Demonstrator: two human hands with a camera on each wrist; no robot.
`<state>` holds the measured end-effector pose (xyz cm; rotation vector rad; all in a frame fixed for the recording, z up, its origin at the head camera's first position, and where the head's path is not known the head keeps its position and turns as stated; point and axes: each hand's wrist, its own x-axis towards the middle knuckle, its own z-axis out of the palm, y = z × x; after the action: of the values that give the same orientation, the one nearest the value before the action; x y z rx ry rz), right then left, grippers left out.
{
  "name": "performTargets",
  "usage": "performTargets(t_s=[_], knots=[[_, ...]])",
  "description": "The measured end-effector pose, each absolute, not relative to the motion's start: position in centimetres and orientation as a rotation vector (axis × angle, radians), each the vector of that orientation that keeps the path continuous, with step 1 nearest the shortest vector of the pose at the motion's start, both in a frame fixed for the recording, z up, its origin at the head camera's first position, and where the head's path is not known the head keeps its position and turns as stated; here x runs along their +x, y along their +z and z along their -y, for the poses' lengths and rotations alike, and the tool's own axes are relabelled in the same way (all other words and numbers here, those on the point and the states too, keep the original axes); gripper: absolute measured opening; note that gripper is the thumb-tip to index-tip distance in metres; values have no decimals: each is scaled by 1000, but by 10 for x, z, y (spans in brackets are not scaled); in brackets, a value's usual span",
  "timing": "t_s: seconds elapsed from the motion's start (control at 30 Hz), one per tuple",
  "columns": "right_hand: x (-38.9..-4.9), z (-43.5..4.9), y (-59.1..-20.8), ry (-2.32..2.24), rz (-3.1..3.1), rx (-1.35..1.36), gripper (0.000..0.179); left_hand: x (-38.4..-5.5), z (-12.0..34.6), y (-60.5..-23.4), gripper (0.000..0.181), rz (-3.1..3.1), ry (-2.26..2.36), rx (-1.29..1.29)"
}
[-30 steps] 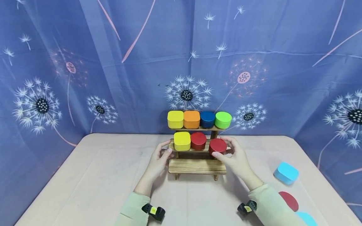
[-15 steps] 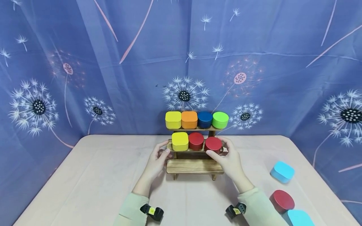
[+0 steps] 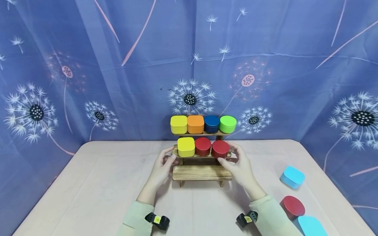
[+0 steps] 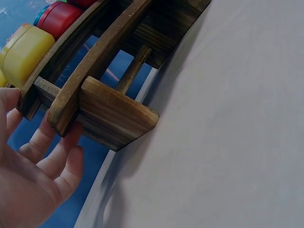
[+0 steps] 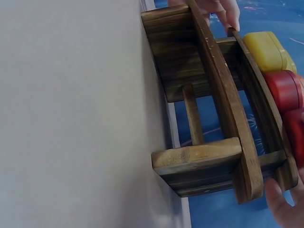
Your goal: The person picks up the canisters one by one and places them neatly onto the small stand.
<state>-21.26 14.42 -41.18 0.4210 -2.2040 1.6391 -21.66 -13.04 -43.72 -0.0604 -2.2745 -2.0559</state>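
A wooden tiered stand [image 3: 202, 173] stands on the table. In the head view, my left hand [image 3: 160, 168] grips the left end of its middle shelf, thumb in front; its curled fingers [image 4: 59, 159] touch the shelf ends in the left wrist view. My right hand [image 3: 240, 167] pinches a round red tin [image 3: 220, 149] at the right of the middle shelf, thumb on its front and fingers behind. Left of it sit another red tin [image 3: 202, 146] and a rounded-square yellow tin [image 3: 186, 147]. The top shelf bears yellow [image 3: 178, 124], orange [image 3: 196, 124], dark blue [image 3: 211, 124] and green [image 3: 228, 124] tins.
On the table's right lie a light blue tin [image 3: 292, 177], a red tin [image 3: 292, 207] and another light blue tin [image 3: 311, 226], partly cut off by the frame. A blue dandelion-print cloth [image 3: 141, 91] hangs behind the table.
My right hand has moved left with the red tin, closing the gap to the red tin beside it on the middle shelf. My left hand has stayed at the shelf end.
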Motion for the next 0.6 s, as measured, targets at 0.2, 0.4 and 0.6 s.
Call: performTargets(t_s=[0.2,0.4,0.6], knots=[[-214,-141,-414,1694,2223,315,54,-215,131,-436,38,2268,-2071,-48],[-213,-138,-412,1669,2239,263,53,-215,132,-434,38,2263,-2086,-54],[-211,-138,-410,1761,2168,180,50,-217,130,-437,37,2246,-2093,-67]])
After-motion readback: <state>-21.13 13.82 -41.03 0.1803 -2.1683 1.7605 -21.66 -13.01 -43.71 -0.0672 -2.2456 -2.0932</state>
